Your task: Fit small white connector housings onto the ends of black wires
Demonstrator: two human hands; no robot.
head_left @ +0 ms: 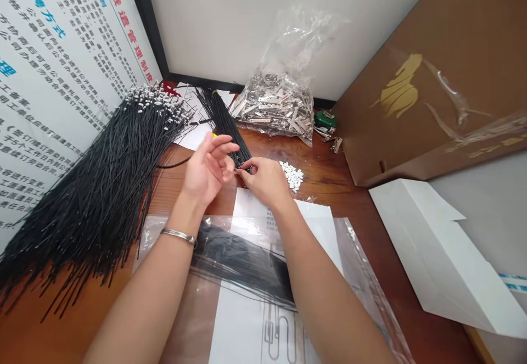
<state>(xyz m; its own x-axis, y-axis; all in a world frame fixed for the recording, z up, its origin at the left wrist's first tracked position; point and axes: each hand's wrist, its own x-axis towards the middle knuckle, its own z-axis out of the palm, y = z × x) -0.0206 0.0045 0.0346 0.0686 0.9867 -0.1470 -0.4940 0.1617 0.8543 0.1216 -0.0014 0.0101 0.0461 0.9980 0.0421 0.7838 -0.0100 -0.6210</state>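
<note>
My right hand (265, 180) pinches the near end of the black cord bundle (224, 119); my left hand (208, 166) spreads open beside it. Bare tabletop (329, 191) right, cord heap (102, 188) crowding left.

slim black cord bundle (225, 121), slanting across wooden table (329, 188), near end pinched in right hand (265, 180).

One view only, worn on the head. It looks forward and steeply down over the desk (329, 188) from its near edge, facing the far left corner where the white wall (230, 18) meets the printed board (61, 78). It sits close: both forearms fill the bottom, and left hand (208, 169) and right hand (265, 180) meet dead centre at the black wire bundle (224, 122).
</note>
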